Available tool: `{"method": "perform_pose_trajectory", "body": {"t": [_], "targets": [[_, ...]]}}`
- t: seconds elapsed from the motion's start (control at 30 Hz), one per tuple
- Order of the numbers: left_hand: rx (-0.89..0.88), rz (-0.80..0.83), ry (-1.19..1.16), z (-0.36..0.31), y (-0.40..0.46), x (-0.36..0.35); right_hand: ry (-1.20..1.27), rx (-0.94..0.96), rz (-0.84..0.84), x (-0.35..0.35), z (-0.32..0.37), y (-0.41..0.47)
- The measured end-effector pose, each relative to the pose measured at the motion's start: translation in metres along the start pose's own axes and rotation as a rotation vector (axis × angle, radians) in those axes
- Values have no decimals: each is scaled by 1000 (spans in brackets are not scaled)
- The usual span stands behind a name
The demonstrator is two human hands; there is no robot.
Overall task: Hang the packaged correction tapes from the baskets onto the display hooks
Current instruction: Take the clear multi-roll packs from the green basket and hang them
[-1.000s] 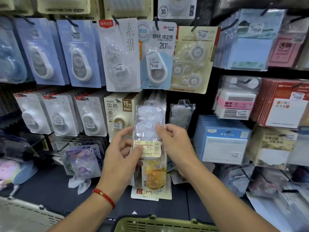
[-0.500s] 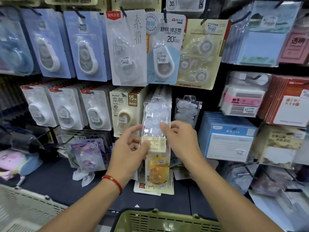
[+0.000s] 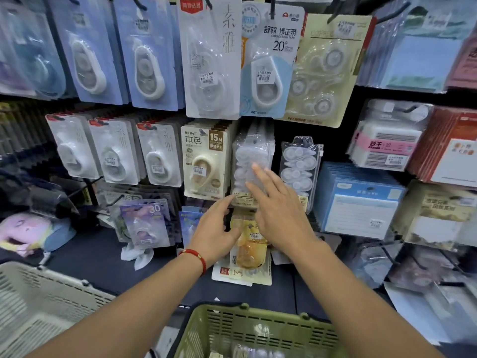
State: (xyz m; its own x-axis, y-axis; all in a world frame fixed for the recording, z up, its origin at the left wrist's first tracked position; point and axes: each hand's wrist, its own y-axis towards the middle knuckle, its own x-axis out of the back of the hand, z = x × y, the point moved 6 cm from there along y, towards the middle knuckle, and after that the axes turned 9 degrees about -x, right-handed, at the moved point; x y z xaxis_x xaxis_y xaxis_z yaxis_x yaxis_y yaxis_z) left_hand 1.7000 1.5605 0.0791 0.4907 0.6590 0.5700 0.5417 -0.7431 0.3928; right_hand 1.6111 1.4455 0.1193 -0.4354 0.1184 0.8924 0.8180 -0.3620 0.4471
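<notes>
A clear pack of several white correction tapes (image 3: pixel 249 161) hangs in the middle row of the display, between a cream "15M" pack (image 3: pixel 205 161) and another clear multipack (image 3: pixel 299 169). My right hand (image 3: pixel 277 210) lies flat in front of it, fingers straight, fingertips on its lower half. My left hand (image 3: pixel 215 229), with a red cord at the wrist, is spread below it, index finger near the pack's label and thumb by a yellow tape pack (image 3: pixel 249 250). Neither hand grips anything. A green basket (image 3: pixel 206 329) sits at the bottom, with packs inside it.
A beige basket (image 3: pixel 38 301) stands at the lower left. Blue-carded tapes (image 3: pixel 147 55) and other packs fill the upper hooks. Note pads (image 3: pixel 358 202) and boxed stock crowd the right shelves. Loose packs lie on the dark shelf (image 3: pixel 90 257) under the hooks.
Both hands held the clear multipack by its sides before. It now hangs with the other packs on the hook, and both hands have let go and opened flat.
</notes>
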Motion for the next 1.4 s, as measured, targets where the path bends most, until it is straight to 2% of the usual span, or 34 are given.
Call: {"method": "perform_pose_trajectory", "body": {"t": [0.13,0.23,0.33,0.43,0.5,0.7,0.8,0.93,1.07,1.17,1.23,1.3,1.37,1.4], "targets": [[-37,153,155,2,-17,-3,205,-45,61,-9,-15,-36],[-95,397,272,4,-45,-16,132,-106,386,-46,-37,-83],[-151,726,488,21,-90,-35,14,-188,738,-88,-54,-138],[-99,942,633,54,-139,-47,9,-263,951,-126,-53,-197],[-67,996,671,77,-170,-53,54,-288,1051,-155,-41,-236],[52,923,777,134,-266,-79,286,-299,1298,-235,28,-335],[113,867,737,137,-288,-92,318,-294,1342,-257,53,-356],[197,720,648,128,-287,-95,330,-264,1220,-263,55,-353],[251,614,576,123,-282,-94,290,-218,1210,-261,31,-356],[274,572,565,120,-280,-94,308,-273,1155,-256,14,-362],[267,541,535,115,-277,-95,416,-364,1097,-246,6,-357],[311,447,406,105,-270,-94,574,-476,1001,-228,-3,-339],[476,291,189,97,-262,-90,787,-622,894,-205,-12,-315],[630,234,61,95,-260,-89,897,-672,841,-193,-14,-302]]}}
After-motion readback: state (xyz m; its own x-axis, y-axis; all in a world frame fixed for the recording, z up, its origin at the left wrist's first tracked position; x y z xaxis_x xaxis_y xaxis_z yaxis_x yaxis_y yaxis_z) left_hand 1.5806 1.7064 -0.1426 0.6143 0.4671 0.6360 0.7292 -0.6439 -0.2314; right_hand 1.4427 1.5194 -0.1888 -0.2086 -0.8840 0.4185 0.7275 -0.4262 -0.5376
